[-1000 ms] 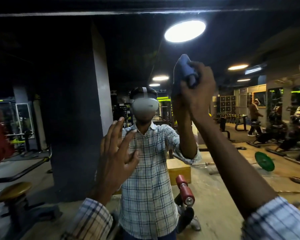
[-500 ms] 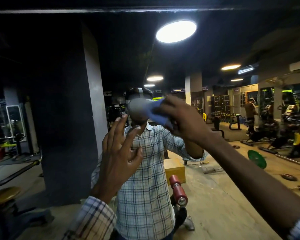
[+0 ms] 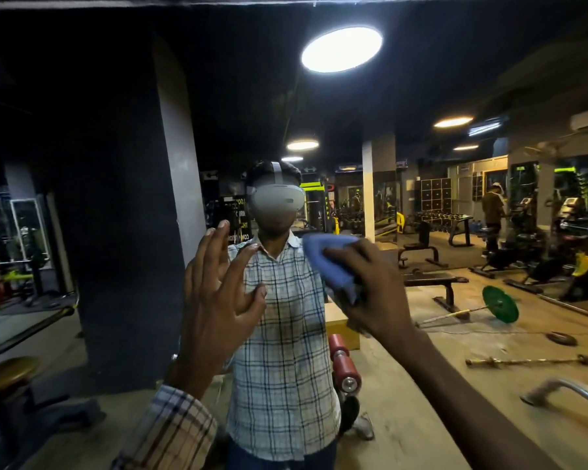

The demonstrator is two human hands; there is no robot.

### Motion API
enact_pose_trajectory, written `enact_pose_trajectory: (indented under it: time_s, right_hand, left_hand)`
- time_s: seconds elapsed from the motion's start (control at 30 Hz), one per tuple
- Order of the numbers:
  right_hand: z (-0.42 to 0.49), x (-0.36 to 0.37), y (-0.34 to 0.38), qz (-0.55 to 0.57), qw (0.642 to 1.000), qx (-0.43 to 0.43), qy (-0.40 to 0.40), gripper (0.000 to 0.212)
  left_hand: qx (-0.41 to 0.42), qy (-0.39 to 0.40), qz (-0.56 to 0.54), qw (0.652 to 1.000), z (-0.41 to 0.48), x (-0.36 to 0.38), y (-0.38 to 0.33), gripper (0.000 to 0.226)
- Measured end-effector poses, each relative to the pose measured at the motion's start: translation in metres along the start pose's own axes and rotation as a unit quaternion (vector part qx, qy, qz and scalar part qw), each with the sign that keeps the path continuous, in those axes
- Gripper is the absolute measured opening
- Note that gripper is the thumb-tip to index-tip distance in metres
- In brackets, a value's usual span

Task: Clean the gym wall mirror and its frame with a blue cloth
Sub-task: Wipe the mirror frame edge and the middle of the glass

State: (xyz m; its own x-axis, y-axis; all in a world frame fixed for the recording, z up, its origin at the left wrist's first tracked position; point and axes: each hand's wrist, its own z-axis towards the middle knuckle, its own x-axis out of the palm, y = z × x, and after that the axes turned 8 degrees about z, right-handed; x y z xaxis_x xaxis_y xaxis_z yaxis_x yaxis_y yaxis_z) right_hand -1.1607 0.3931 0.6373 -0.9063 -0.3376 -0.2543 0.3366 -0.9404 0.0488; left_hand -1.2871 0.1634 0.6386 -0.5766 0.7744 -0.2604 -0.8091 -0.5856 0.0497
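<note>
Person is standing right up at the gym wall mirror (image 3: 421,232), w/ their own reflection (image 3: 282,334) in a plaid shirt and a grey headset facing back at them.

R hand (image 3: 370,293) is gripping the blue cloth (image 3: 330,262), fingers clenched round a bunched wad of it, and is pressing it flat to the glass at about shoulder height of the reflection, just right of the reflected collar. Cloth is sticking out up and to the left of the knuckles. R forearm is bare, running in from the lower right corner.

L hand (image 3: 218,300) is empty, fingers spread and released, palm facing the glass, beside the cloth hand and a bit lower-left. Can't tell if the fingertips are touching the mirror or hovering just off it. Plaid cuff (image 3: 174,432) is showing at the wrist.

Mirror frame: only a pale strip (image 3: 184,3) along the very top edge is showing, well apart from the cloth.

As for containers: nothing close by. In the reflection, a cubby-style locker unit (image 3: 436,193) is standing against the far wall, too small and dim to see what's in the compartments. A green weight plate (image 3: 500,304) on a bar is lying on the reflected floor.
</note>
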Motion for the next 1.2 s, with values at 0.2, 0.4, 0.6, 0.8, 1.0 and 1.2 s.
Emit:
enact_pose_trajectory:
  time_s: [0.2,0.4,0.6,0.8,1.0,1.2]
  right_hand:
    - [-0.032,0.026,0.022,0.008,0.996,-0.042,0.079,0.058]
    - [-0.035,-0.029,-0.021,0.016,0.992,0.071,-0.107,0.056]
    - [-0.063,-0.014,-0.013,-0.028,0.998,0.010,0.050,0.071]
    - [0.006,-0.053,-0.038,0.048,0.975,0.084,-0.201,0.053]
    - [0.075,-0.015,0.003,-0.015,0.997,-0.072,0.026,0.053]
    - [0.132,-0.075,-0.026,0.019,0.981,0.009,-0.192,0.045]
  left_hand:
    - [0.005,0.007,0.002,1.000,-0.003,0.002,-0.009,0.068]
    - [0.022,0.011,-0.006,1.000,-0.001,0.006,-0.019,0.062]
    - [0.026,0.003,-0.011,1.000,0.002,0.020,-0.030,0.060]
    - [0.033,-0.019,-0.022,0.999,0.005,0.032,-0.037,0.060]
    - [0.029,-0.020,-0.017,0.999,0.009,0.034,-0.047,0.065]
    - [0.034,-0.008,-0.027,0.999,0.009,0.034,-0.054,0.066]
